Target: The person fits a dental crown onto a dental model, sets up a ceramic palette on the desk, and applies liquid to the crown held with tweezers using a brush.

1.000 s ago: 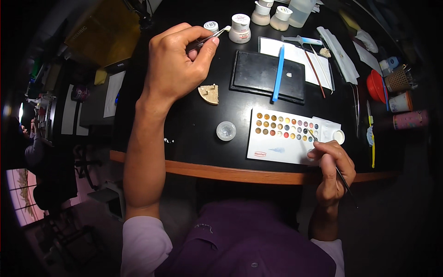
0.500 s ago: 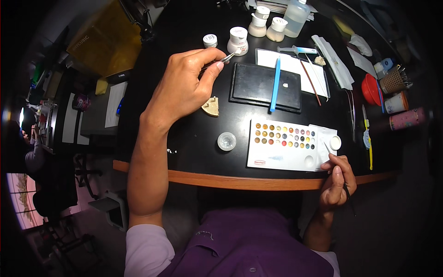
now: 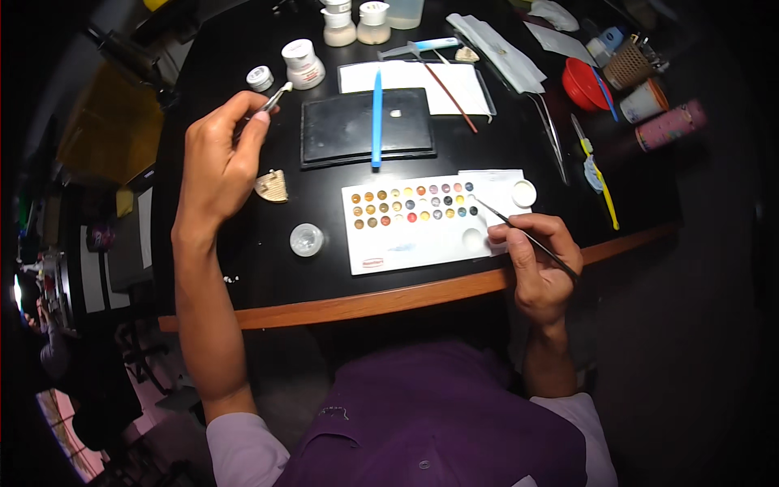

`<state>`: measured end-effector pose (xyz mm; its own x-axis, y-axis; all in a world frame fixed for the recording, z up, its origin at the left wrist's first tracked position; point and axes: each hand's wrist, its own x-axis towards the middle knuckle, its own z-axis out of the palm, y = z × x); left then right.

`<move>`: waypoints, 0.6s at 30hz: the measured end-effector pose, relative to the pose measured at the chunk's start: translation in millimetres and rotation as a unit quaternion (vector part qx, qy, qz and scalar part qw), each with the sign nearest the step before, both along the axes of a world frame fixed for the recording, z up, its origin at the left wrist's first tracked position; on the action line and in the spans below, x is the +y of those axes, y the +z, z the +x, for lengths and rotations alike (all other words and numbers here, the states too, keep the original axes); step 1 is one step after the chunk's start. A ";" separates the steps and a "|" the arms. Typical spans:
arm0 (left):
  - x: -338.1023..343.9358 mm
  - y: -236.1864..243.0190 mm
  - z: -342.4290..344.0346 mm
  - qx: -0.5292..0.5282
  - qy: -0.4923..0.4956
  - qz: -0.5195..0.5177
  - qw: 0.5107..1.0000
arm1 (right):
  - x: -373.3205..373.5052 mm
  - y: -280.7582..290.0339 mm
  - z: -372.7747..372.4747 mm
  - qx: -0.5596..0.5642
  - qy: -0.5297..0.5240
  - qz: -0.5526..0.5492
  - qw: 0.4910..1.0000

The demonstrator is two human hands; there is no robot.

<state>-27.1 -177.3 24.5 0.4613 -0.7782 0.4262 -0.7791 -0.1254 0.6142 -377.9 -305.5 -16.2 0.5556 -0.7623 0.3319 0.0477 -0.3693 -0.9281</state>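
My left hand pinches metal tweezers, raised over the left of the table. A small off-white, tooth-like piece sits at their tips. Between the fingers of my right hand is a thin dark-handled brush. Its fine tip hovers by the right end of the colour wells on a white palette; whether it touches cannot be told. A round white pot lies beyond that hand. Left of the palette stands a small clear cup, and a beige toothed model lies near my left wrist.
A black flat case with a blue stick across it lies behind the palette. White-lidded jars stand at the back. On the right are long tweezers, a yellow toothbrush and a red bowl.
The whole scene has shifted left and up in the view. My right hand has brought the brush from beside the round pot toward the colour wells. My left hand still holds the tweezers.
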 end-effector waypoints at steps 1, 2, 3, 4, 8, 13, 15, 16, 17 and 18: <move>-1.3 0.0 -0.6 -0.003 0.001 0.005 1.000 | 0.4 -1.9 -3.5 0.004 -0.011 -0.004 1.000; -3.5 0.1 -2.2 -0.006 0.003 0.011 1.000 | 0.5 -6.2 -7.4 -0.011 -0.022 0.008 1.000; -6.7 -0.3 -5.3 -0.002 -0.001 0.016 1.000 | 0.2 -8.4 -10.0 -0.026 -0.032 0.020 0.999; -7.2 0.0 -7.3 -0.001 -0.004 0.015 1.000 | 2.1 -8.1 -10.0 -0.025 -0.035 0.019 0.999; -9.1 0.8 -13.1 -0.015 -0.016 0.033 0.999 | 5.6 -8.5 -8.5 -0.052 -0.059 0.030 0.996; -5.9 2.0 -16.0 -0.039 -0.028 0.044 0.998 | 0.9 -10.1 -9.5 -0.011 -0.030 -0.010 0.999; -8.1 3.1 -19.8 -0.029 -0.030 0.055 0.998 | -0.1 -11.9 -8.7 -0.005 -0.028 -0.012 1.000; -7.6 4.8 -21.0 -0.028 -0.029 0.057 0.998 | 0.5 -11.2 -7.4 -0.004 -0.026 -0.010 1.000; -7.1 6.3 -22.3 -0.025 -0.031 0.055 0.998 | 1.3 -9.7 -6.1 -0.006 -0.030 -0.012 0.999; -6.3 7.1 -23.2 -0.021 -0.032 0.054 0.998 | 2.1 -8.8 -5.3 -0.007 -0.033 -0.013 0.999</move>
<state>-50.3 -183.6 31.6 0.3927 -0.8476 0.3569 -0.8126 -0.1381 0.5662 -383.2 -303.4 -24.9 0.4993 -0.7882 0.3598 0.0354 -0.3963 -0.9174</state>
